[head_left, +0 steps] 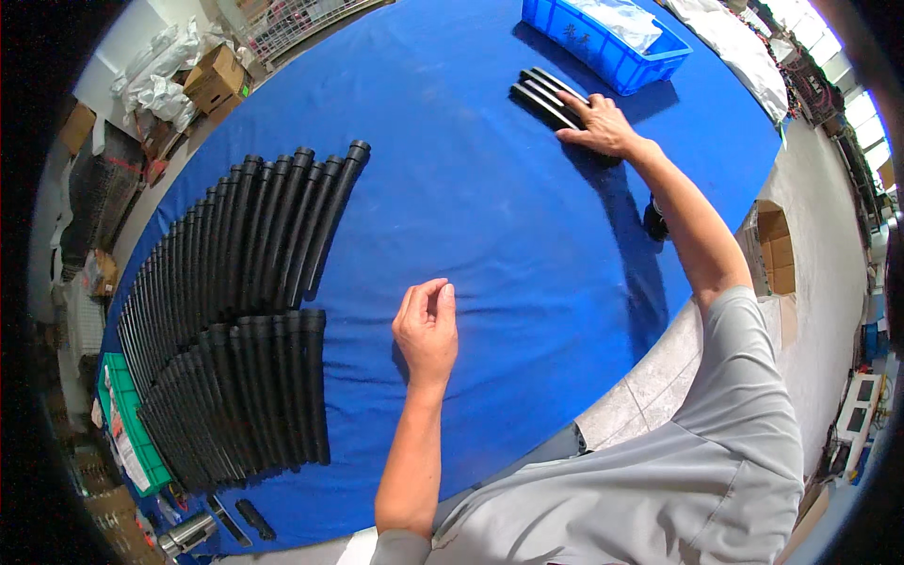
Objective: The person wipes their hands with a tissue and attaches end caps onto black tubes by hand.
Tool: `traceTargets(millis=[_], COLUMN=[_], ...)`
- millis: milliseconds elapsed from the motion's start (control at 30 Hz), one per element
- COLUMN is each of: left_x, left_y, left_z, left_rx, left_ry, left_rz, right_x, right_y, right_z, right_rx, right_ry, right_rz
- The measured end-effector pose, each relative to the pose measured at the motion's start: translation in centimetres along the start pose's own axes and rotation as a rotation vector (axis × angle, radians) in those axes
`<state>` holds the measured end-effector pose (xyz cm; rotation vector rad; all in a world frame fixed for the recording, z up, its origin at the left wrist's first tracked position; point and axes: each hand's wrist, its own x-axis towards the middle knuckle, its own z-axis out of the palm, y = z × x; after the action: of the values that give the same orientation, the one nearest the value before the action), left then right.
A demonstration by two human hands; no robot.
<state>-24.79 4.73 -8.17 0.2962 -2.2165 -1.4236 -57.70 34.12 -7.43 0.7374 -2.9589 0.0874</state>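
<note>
My right hand [603, 128] reaches to the far right and rests on a small group of short black tubes or bars [539, 102]. Its fingers are spread over their near ends; I cannot make out a grip on any of them. Over the middle of the blue cloth, my left hand [426, 331] is closed, thumb against curled fingers, with nothing showing in it. Left of it lie two rows of long black tubes side by side: a far row [247, 231] with thicker collars at the far ends, and a near row [254, 391].
A blue plastic crate [612, 47] holding clear plastic stands beyond my right hand. A small black object [654, 218] is partly hidden by my right forearm. At the table's left edge are a green tray [132, 424], a metal cylinder [188, 533] and a short black piece [254, 519].
</note>
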Motion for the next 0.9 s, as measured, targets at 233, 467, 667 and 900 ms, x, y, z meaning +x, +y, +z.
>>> traceTargets(millis=[233, 467, 667, 900], left_x=[0.0, -0.1, 0.1, 0.1], left_y=[0.0, -0.1, 0.0, 0.1], left_z=[-0.1, 0.0, -0.1, 0.1], left_rx=[0.023, 0.008, 0.005, 0.008], left_ry=[-0.008, 0.012, 0.007, 0.013], left_rz=[0.009, -0.004, 0.007, 0.026], right_x=[1.1, 0.1, -2.2, -4.5], right_y=[-6.9, -8.3, -10.2, -11.2], right_z=[-1.1, -0.7, -0.7, -1.1], right_rx=[0.065, -0.106, -0.12, -0.077], right_ry=[-0.009, 0.157, 0.219, 0.278], right_rz=[-0.256, -0.274, -0.282, -0.411])
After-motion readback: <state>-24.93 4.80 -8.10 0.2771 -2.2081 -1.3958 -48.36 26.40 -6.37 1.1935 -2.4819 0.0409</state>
